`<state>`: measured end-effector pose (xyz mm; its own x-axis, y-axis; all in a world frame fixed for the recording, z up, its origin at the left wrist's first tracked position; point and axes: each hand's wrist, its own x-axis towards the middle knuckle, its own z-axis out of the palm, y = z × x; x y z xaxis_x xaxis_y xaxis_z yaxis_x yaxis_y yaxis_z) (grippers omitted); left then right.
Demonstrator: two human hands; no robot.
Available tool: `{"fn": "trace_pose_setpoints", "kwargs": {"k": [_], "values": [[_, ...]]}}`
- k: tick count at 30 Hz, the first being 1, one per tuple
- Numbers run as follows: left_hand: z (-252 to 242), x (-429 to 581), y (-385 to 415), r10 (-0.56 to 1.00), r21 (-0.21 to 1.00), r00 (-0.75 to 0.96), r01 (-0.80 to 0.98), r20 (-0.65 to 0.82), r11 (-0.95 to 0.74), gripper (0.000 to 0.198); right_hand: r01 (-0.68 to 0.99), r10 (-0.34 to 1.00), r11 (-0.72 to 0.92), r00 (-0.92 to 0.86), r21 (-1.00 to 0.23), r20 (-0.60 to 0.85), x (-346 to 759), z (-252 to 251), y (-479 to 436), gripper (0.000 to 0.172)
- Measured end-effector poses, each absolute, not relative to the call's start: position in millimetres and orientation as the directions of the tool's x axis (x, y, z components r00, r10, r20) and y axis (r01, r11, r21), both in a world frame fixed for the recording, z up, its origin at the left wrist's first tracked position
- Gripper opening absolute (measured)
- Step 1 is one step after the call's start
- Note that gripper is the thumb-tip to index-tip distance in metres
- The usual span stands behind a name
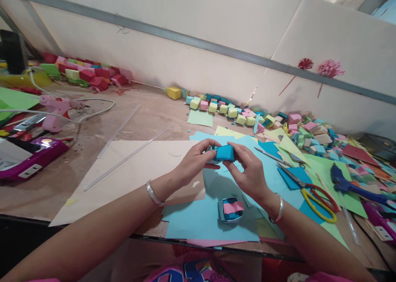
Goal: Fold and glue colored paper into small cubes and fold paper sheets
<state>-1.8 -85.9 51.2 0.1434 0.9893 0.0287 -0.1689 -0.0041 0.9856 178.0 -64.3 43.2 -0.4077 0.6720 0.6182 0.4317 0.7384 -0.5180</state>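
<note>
Both of my hands hold a small blue folded paper box [225, 152] above the light blue paper sheets [198, 220] at the table's middle. My left hand [194, 160] pinches its left side with thumb and fingers closed on it. My right hand [247, 170] grips its right side and underside. A second small box [230, 209], blue with a pink strip across it, lies on the blue sheet just below my hands, untouched. Each wrist wears a silver bangle.
Yellow-handled scissors [315, 195] and a blue glue gun [349, 187] lie to the right on green paper. Heaps of coloured paper boxes [297, 129] line the back wall. A pink glue gun [57, 108], clear glue sticks [123, 160] and a purple device [31, 158] sit at left.
</note>
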Motion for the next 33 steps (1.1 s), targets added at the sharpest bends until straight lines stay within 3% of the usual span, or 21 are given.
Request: {"fn": "trace_pose_setpoints", "kwargs": {"k": [8, 15, 25, 33], "values": [[52.4, -2.8, -85.0, 0.996, 0.987, 0.091, -0.157, -0.005, 0.02, 0.019, 0.425, 0.619, 0.782, -0.446, -0.456, 0.646, 175.4, 41.7, -67.0, 0.041], [51.3, -4.5, -85.2, 0.996, 0.984, 0.087, -0.176, 0.0, 0.016, 0.015, 0.455, 0.525, 0.833, -0.474, -0.314, 0.707, 174.6, 41.5, -71.0, 0.045], [51.5, -4.7, -86.8, 0.996, 0.984, 0.092, -0.177, 0.003, 0.013, 0.032, 0.447, 0.534, 0.829, -0.461, -0.334, 0.708, 172.3, 41.4, -72.6, 0.048], [48.9, -4.0, -86.5, 0.994, 0.989, 0.105, -0.147, 0.029, -0.013, 0.034, 0.437, 0.561, 0.817, -0.452, -0.376, 0.694, 171.1, 37.2, -71.4, 0.049]]}}
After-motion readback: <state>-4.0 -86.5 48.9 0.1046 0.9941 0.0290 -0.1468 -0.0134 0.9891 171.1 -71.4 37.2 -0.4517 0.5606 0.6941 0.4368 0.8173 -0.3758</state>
